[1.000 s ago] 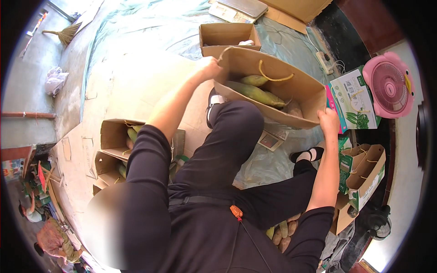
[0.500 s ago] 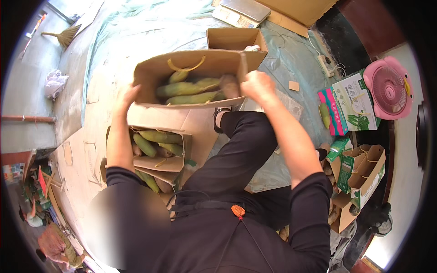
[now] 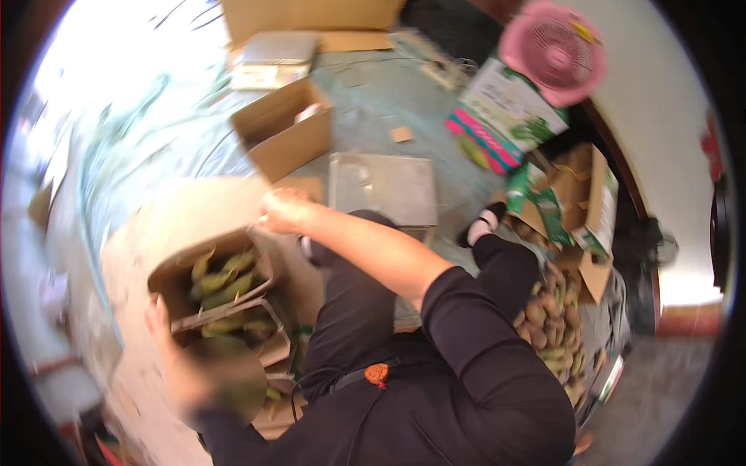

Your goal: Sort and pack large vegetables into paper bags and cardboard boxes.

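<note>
A cardboard box (image 3: pixel 177 273) holding several long green vegetables (image 3: pixel 221 281), which look like radishes, is between my hands at the left, low over the cardboard sheet. My left hand (image 3: pixel 159 325) is against its near left corner, fingers along the outer side and partly blurred. At its far right corner my right hand (image 3: pixel 286 210) is closed on the edge. Directly nearer to me, almost touching it, stands another open carton (image 3: pixel 273 351) with similar green vegetables (image 3: pixel 241 325). My left wrist lies partly behind a blurred patch.
A flat cardboard sheet (image 3: pixel 198 203) lies beneath the boxes. Ahead stand an open carton (image 3: pixel 291 155) and a scale (image 3: pixel 278 50); a grey metal-topped block (image 3: pixel 385 186) is by my knee. To the right are a pink fan (image 3: pixel 553 54), printed cartons (image 3: pixel 594 186) and a vegetable heap (image 3: pixel 552 318).
The box of green vegetables has come down and to the left, from in front of me to beside the other filled carton. Both hands moved with it, and my view has turned right.
</note>
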